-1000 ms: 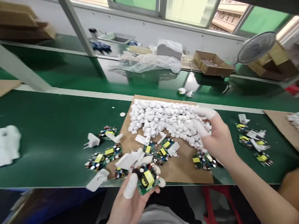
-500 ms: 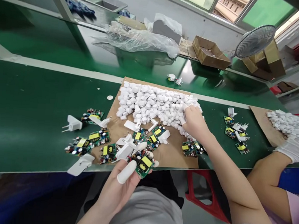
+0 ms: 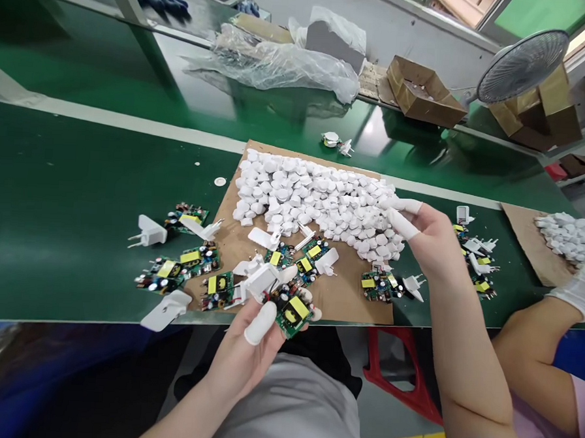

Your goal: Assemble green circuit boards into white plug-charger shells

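Observation:
My left hand [image 3: 249, 344], white cots on its fingers, is closed on a green circuit board [image 3: 292, 314] with a yellow-wrapped transformer. A white plug housing [image 3: 261, 281] sits just beyond the thumb, joined to the board by wires. My right hand [image 3: 422, 232], also in finger cots, is at the right edge of a heap of small white plastic caps [image 3: 318, 194]. Its thumb and forefinger come close together; whether a cap is between them cannot be made out against the white heap. More boards [image 3: 217, 290] with plug housings lie around my left hand.
The caps lie on a cardboard sheet [image 3: 361, 307] on the green table [image 3: 77, 201]. Another board [image 3: 380, 286] with its plug lies at the right. A co-worker's gloved hand [image 3: 575, 293] is beside a second heap [image 3: 571, 237]. A fan [image 3: 521, 64] and an open box [image 3: 421, 92] stand behind.
My right hand has drawn back to the right from within the heap to its edge, turning so thumb and forefinger show. My left hand still holds the board; the view has shifted slightly.

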Tool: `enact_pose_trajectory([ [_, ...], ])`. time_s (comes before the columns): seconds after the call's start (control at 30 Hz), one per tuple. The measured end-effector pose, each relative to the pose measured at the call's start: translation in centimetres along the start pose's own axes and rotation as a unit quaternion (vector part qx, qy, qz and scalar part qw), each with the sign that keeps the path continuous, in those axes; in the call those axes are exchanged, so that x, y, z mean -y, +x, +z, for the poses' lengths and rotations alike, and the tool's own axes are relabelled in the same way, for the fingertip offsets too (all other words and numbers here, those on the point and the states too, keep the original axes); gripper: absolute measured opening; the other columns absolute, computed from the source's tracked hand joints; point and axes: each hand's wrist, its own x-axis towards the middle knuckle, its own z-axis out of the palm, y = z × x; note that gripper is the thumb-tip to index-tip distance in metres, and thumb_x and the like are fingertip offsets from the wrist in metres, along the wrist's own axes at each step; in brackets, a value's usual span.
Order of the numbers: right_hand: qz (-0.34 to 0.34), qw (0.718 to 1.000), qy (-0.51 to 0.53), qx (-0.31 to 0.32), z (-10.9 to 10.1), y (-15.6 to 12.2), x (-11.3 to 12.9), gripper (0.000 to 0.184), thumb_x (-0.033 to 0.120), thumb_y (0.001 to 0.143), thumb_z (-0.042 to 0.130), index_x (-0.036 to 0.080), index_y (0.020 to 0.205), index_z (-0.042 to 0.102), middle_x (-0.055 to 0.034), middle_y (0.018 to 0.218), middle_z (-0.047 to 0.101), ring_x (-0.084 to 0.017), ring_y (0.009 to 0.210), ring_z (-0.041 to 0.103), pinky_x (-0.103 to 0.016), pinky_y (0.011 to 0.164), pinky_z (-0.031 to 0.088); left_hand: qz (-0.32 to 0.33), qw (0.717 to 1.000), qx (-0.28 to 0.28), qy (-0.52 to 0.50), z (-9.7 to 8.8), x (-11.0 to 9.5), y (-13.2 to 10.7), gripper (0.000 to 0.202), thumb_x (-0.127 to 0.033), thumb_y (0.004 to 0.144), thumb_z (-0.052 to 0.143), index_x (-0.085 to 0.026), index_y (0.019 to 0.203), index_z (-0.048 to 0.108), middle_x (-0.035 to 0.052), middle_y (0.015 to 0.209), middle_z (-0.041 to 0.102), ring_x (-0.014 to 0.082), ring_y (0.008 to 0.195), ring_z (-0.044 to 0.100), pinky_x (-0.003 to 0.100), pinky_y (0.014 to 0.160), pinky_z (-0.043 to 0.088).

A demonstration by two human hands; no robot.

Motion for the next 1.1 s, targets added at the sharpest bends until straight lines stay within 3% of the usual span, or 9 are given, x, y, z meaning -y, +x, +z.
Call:
enact_pose_trajectory([
  [0.1,-0.028,0.996,0.080,0.006,2.1,-4.8,2.3,0.009,0.029,0.092,0.081,0.024,0.100,0.082,-0.0057,0.103,0.080,-0.022,0.094,0.076,-0.034,0.083,0.063,0.037,0.999,0.002,-0.009,0.8,0.3,0.8,0.039,-0.049,0.075,0.096,-0.034,0.110,0.085,0.0033,0.118,0.084,0.0218,0.099,0.080,0.031,0.080,0.068],
  [0.17,-0.055,0.989,0.137,0.008,4.1,-8.4,3.3,0.020,0.018,0.096,0.076,0.028,0.113,0.079,-0.0037,0.103,0.081,-0.018,0.085,0.076,-0.031,0.077,0.063,0.063,0.998,-0.028,-0.010,1.1,0.6,1.2,0.040,-0.048,0.070,0.100,-0.033,0.104,0.085,0.0023,0.114,0.084,0.0189,0.091,0.079,0.028,0.074,0.067],
  [0.27,-0.086,0.982,0.160,0.046,7.1,-12.5,3.4,0.024,0.008,0.096,0.072,0.027,0.111,0.076,-0.0033,0.098,0.081,-0.020,0.095,0.076,-0.035,0.089,0.063,0.098,0.993,-0.067,0.021,1.2,1.2,1.6,0.043,-0.048,0.064,0.102,-0.030,0.100,0.085,0.0022,0.102,0.084,0.0138,0.075,0.074,0.021,0.064,0.061],
  [0.33,-0.096,0.979,0.175,0.038,8.8,-13.9,3.0,0.026,0.005,0.094,0.074,0.026,0.109,0.075,-0.0033,0.097,0.081,-0.021,0.099,0.076,-0.034,0.089,0.063,0.126,0.988,-0.069,0.049,1.1,1.5,1.7,0.045,-0.050,0.063,0.102,-0.029,0.100,0.085,0.0016,0.089,0.083,0.0137,0.069,0.072,0.024,0.070,0.063],
  [0.53,-0.067,0.982,0.173,-0.025,10.2,-14.3,2.8,0.020,0.010,0.089,0.083,0.025,0.102,0.079,-0.0077,0.115,0.075,-0.014,0.078,0.073,-0.026,0.069,0.065,0.178,0.975,-0.037,0.125,0.2,2.4,1.7,0.050,-0.054,0.071,0.097,-0.028,0.111,0.085,0.0051,0.088,0.084,0.0226,0.080,0.080,0.040,0.091,0.066],
  [0.67,-0.046,0.977,0.205,-0.030,10.2,-14.1,3.1,0.017,0.008,0.091,0.079,0.024,0.095,0.079,-0.0060,0.105,0.076,-0.014,0.078,0.073,-0.026,0.070,0.064,0.214,0.966,-0.019,0.146,-0.5,2.9,1.8,0.050,-0.055,0.070,0.097,-0.026,0.110,0.086,0.0067,0.090,0.084,0.0249,0.087,0.081,0.038,0.089,0.067],
  [0.77,-0.029,0.974,0.221,-0.040,10.6,-13.8,3.0,0.015,0.010,0.091,0.081,0.024,0.090,0.077,-0.0052,0.097,0.076,-0.016,0.081,0.072,-0.026,0.069,0.061,0.266,0.949,-0.031,0.169,-0.5,3.0,1.9,0.043,-0.049,0.067,0.100,-0.023,0.099,0.087,0.0052,0.084,0.082,0.0211,0.076,0.078,0.030,0.075,0.066],
  [0.87,-0.009,0.967,0.253,-0.033,11.1,-13.6,2.8,0.015,0.014,0.089,0.085,0.024,0.088,0.075,-0.0032,0.094,0.075,-0.015,0.077,0.069,-0.025,0.067,0.058,0.298,0.936,-0.048,0.181,-0.1,2.9,1.7,0.039,-0.042,0.062,0.103,-0.023,0.091,0.086,0.0026,0.079,0.080,0.0195,0.074,0.076,0.028,0.075,0.065],
  [1.1,-0.017,0.971,0.236,0.030,9.3,-13.4,2.2,0.011,0.034,0.096,0.082,0.023,0.098,0.077,-0.0062,0.097,0.076,-0.016,0.072,0.065,-0.029,0.062,0.053,0.196,0.970,-0.014,0.142,0.7,2.3,1.1,0.046,-0.051,0.068,0.099,-0.024,0.103,0.086,0.0069,0.095,0.085,0.0236,0.092,0.080,0.032,0.086,0.065],
])
